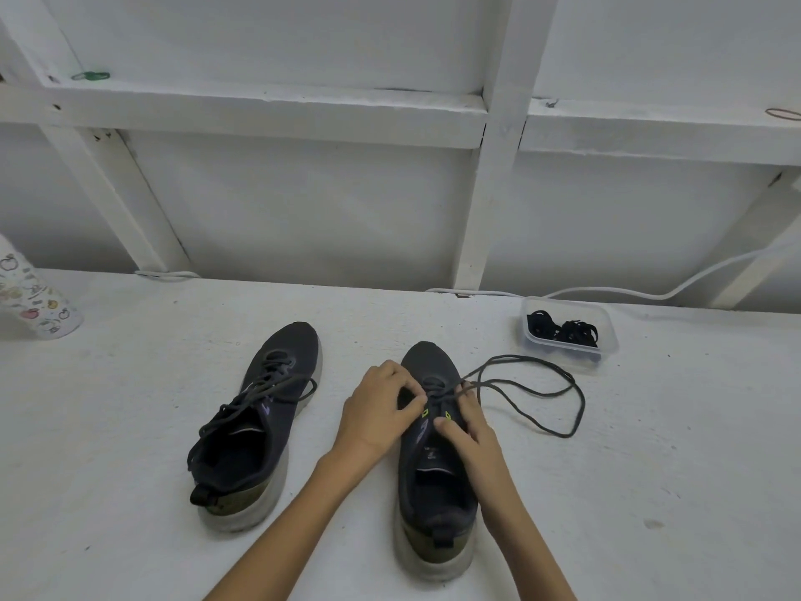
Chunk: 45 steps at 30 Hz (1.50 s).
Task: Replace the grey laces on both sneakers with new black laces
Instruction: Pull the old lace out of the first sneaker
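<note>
Two dark sneakers stand on the white table, toes pointing away. The left sneaker (255,427) is laced with a grey lace. On the right sneaker (433,470) both my hands work at the lower eyelets. My left hand (377,409) pinches at the lacing near the toe end. My right hand (466,422) holds the shoe's right side, its fingers curled at the grey lace (542,392), whose loose length loops across the table to the right. Black laces (563,329) lie bundled in a clear plastic tub (531,338) behind.
A patterned bottle (34,297) lies at the far left edge. A white cable (650,292) runs along the back of the table by the wall frame. Bare table surface lies between and in front of the shoes.
</note>
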Available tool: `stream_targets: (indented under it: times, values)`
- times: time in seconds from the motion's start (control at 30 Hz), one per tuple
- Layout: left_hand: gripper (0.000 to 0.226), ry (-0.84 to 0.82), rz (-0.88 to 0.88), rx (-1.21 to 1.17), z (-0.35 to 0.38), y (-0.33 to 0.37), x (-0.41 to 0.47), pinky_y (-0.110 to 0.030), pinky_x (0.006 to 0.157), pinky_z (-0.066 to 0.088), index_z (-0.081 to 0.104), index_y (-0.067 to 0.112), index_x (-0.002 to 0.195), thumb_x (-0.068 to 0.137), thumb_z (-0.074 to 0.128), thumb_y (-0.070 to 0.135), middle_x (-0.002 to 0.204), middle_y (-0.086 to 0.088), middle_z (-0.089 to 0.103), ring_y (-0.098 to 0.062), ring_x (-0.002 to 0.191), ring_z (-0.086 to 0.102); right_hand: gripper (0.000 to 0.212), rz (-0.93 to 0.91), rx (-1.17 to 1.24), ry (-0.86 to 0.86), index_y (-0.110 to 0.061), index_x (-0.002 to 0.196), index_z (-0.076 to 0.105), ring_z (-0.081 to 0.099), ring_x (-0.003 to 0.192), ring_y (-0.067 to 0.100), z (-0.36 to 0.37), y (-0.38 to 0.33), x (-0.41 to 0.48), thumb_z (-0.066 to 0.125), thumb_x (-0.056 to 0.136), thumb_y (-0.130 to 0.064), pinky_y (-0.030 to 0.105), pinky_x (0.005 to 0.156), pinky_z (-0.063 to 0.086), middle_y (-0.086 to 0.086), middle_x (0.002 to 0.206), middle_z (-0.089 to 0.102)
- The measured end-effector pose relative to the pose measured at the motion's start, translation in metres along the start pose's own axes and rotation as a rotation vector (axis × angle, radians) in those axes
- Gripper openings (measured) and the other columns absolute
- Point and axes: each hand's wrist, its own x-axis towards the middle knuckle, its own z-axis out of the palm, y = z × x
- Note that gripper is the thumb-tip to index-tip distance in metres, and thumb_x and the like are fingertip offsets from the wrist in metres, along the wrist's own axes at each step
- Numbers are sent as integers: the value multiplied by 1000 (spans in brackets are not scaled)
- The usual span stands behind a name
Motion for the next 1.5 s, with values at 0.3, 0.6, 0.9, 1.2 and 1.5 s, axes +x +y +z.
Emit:
stream_targets:
  times: [0.3,0.6,0.9,1.2,1.5]
  values:
    - [14,-23,-8,188,7,5,13,-31,69,42,51,9,96,97,40,17,101,-4,51,-21,82,52,68,34,-34,-28,-41,138,49,35,140,5,0,4,-2,59,71,-47,44,118,29,-16,151,40]
    - [8,22,36,-277,2,-20,1,-34,85,55,70,24,95,88,68,24,97,13,65,-4,95,62,45,9,3,-20,-49,118,54,41,120,-21,1,5,0,59,76,-32,8,100,35,-38,130,44]
    - [4,222,163,-86,10,-10,-11,-32,71,56,76,22,83,85,73,23,87,15,70,-4,79,65,47,14,7,1,-53,118,51,38,121,-25,2,7,0,58,76,-33,7,103,33,-40,133,40]
    - [11,98,94,85,9,-3,-3,-23,68,42,60,20,89,93,55,29,92,9,61,-8,74,53,54,25,-37,-6,-62,123,40,29,139,-7,2,5,-1,58,75,-46,33,120,26,-36,145,30]
    - [13,69,36,31,5,-1,3,-33,75,51,57,20,97,98,49,30,84,7,65,-13,75,62,50,30,-60,2,-62,116,37,23,141,-6,3,1,-2,56,77,-37,23,117,22,-30,149,24]
